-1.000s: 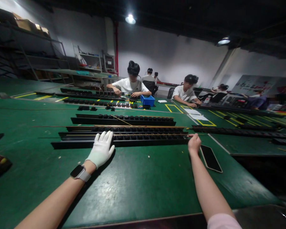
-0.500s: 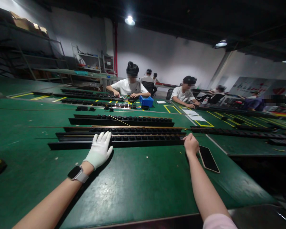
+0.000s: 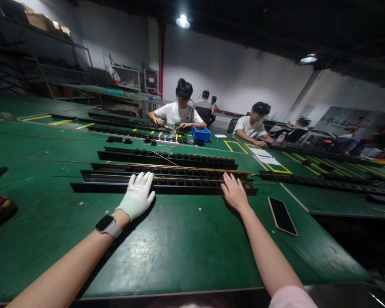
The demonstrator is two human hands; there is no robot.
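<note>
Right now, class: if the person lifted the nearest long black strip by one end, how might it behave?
The nearest long black strip is long and thin, so it would probably sag or swing. It likely feels awkward rather than heavy. The left hand and right hand rest on it far apart, suggesting two-handed support.

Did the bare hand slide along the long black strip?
Yes. The right hand moved leftward along the nearest black strip, away from the strip's right end and the phone, and now lies open on it.

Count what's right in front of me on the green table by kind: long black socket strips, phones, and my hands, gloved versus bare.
Long black socket strips: 3
Phone: 1
Gloved left hand: 1
Bare right hand: 1
Total: 6
</note>
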